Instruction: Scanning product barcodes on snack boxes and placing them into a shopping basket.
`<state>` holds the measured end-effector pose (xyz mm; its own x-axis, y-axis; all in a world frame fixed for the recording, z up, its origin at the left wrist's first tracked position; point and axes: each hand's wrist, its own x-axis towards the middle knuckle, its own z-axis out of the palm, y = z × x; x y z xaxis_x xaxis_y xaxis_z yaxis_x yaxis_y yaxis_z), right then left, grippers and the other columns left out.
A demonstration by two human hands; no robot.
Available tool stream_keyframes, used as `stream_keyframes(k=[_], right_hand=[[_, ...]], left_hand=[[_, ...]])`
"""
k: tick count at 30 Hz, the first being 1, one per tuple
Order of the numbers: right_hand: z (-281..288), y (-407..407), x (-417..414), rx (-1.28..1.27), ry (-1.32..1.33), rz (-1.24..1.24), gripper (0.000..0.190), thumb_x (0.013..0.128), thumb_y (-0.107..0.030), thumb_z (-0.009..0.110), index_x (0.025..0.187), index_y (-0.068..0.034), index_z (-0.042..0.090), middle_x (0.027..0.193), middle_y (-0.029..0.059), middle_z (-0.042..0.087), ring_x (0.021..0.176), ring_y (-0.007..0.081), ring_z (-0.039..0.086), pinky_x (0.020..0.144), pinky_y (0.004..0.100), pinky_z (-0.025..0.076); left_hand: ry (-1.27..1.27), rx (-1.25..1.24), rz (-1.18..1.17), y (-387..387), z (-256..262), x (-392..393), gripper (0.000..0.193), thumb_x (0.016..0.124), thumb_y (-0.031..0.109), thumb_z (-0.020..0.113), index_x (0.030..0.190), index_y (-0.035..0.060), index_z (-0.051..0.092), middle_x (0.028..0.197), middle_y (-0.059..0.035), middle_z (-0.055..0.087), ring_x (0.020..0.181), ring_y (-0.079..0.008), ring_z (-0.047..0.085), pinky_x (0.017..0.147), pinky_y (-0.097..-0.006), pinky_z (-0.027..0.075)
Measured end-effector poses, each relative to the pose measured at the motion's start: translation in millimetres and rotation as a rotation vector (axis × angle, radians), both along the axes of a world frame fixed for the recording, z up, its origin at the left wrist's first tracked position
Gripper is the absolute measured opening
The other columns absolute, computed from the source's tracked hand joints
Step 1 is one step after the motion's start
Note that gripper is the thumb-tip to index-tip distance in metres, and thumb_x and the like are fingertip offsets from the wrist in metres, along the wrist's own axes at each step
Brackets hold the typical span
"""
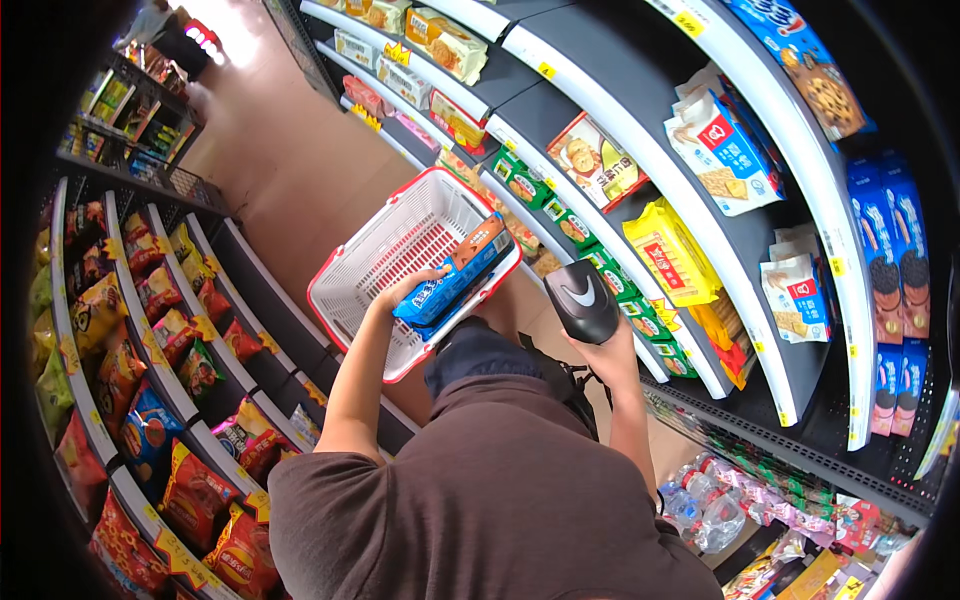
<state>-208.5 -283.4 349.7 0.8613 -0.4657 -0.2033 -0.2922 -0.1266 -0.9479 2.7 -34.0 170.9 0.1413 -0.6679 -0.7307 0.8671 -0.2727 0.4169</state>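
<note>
My left hand [405, 291] grips one end of a long blue cookie packet [454, 277] with printed writing and brown cookie pictures. The packet lies slantwise over the right side of a white plastic shopping basket [375, 274] with a red rim. Slotted walls and a bare floor show in the rest of the basket. What holds the basket up is hidden. In my right hand [613, 354] is a black handheld barcode scanner [581, 300] with a grey curved mark on top. The scanner is to the right of the basket, close to the shelf fronts.
Shelves on the right hold a yellow biscuit pack [670, 251], white-and-blue cracker bags [724, 154] and green boxes [606, 271]. Chip bags [196, 491] fill the left shelves. Bottled drinks [701, 502] stand at lower right. Another person [169, 37] is far up the aisle floor [300, 142].
</note>
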Motion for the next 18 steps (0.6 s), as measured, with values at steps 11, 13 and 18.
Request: stream_keyframes(k=[11,13,18], right_hand=[[62,-7,-16,-0.201,-0.197,0.002,0.055,0.064,-0.008,0.077,0.113,0.001,0.054,0.105,0.0114,0.063,0.096,0.0167,0.06,0.084,0.029,0.046],[65,-5,-22,-0.234,-0.212,-0.022,0.057,0.064,-0.007,0.076,0.116,0.001,0.054,0.106,0.0114,0.063,0.098,0.016,0.059,0.085,0.0294,0.045],[84,-6,-26,-0.211,-0.328,-0.074,0.055,0.065,-0.007,0.076,0.116,0.001,0.054,0.108,0.0105,0.063,0.099,0.0147,0.058,0.086,0.0292,0.045]], left_hand=[[-0.163,-0.27,0.073,-37,75,18,0.057,0.076,0.032,0.059,0.115,-0.0087,0.053,0.105,-0.0245,0.062,0.09,-0.0323,0.063,0.083,-0.0409,0.05],[-0.141,-0.355,0.064,-47,91,18,0.057,0.076,0.031,0.059,0.116,-0.0086,0.053,0.107,-0.0244,0.061,0.091,-0.0318,0.063,0.083,-0.0413,0.05],[-0.254,-0.383,0.049,-67,140,17,0.061,0.085,0.042,0.057,0.119,-0.0085,0.05,0.109,-0.0213,0.061,0.093,-0.0291,0.064,0.087,-0.0399,0.049]])
